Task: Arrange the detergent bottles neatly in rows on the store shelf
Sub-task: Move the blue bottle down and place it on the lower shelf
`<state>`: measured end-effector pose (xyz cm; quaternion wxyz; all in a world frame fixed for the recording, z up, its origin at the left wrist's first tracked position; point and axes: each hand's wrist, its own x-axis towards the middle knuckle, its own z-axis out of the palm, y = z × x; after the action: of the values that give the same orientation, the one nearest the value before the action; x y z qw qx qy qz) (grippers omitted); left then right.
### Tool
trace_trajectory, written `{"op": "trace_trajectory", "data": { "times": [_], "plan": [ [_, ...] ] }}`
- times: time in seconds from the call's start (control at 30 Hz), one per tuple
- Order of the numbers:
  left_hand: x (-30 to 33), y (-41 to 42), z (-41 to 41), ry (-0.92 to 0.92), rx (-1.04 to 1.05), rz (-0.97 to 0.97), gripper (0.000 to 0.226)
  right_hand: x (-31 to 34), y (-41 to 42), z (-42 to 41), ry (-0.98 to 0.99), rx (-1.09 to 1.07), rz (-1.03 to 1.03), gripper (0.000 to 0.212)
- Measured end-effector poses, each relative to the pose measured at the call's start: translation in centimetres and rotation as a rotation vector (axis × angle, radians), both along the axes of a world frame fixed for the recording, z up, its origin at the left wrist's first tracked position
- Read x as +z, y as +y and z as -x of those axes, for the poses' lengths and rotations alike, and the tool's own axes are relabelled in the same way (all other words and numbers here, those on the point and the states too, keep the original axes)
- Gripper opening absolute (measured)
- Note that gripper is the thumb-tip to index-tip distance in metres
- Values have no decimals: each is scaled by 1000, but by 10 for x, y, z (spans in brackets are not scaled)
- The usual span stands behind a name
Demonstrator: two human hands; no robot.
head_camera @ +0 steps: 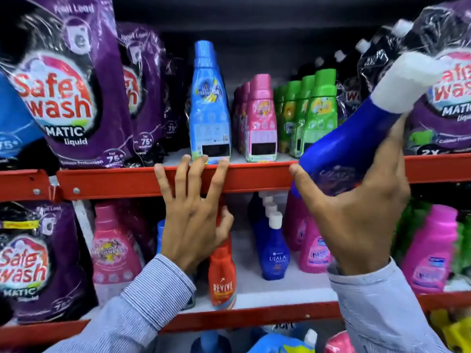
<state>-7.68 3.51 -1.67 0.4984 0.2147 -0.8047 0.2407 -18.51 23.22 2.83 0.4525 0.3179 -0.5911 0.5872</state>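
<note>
The right hand (pixel 356 215) grips a dark blue bottle (pixel 341 146) with a white cap, tilted in front of the red shelf edge (pixel 254 177). The left hand (pixel 193 215) lies open, fingers hooked over that edge, holding nothing. Above the edge stand a light blue bottle (pixel 210 108), pink bottles (pixel 260 121) and green bottles (pixel 318 110) in rows; below it, a red bottle (pixel 222 273).

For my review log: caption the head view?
Right hand lifts a blue bottle toward the upper shelf; left hand rests there.
</note>
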Motion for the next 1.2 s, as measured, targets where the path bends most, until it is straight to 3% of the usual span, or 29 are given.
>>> {"op": "trace_trajectory", "data": {
  "times": [0.57, 0.77, 1.07, 1.2],
  "plan": [
    [2, -1, 4, 5, -19, -32, 96, -188, -42, 23, -427, 121, -644, 110],
    [0, -2, 4, 0, -25, -33, 97, -209, -59, 35, -473, 126, -683, 110],
    [-1, 4, 3, -30, -8, -71, 102, -216, -58, 32, -436, 60, -717, 114],
    [-16, 24, 4, 38, -65, -149, 107, -218, -44, 32, -361, 26, -724, 109]
  ]
}}
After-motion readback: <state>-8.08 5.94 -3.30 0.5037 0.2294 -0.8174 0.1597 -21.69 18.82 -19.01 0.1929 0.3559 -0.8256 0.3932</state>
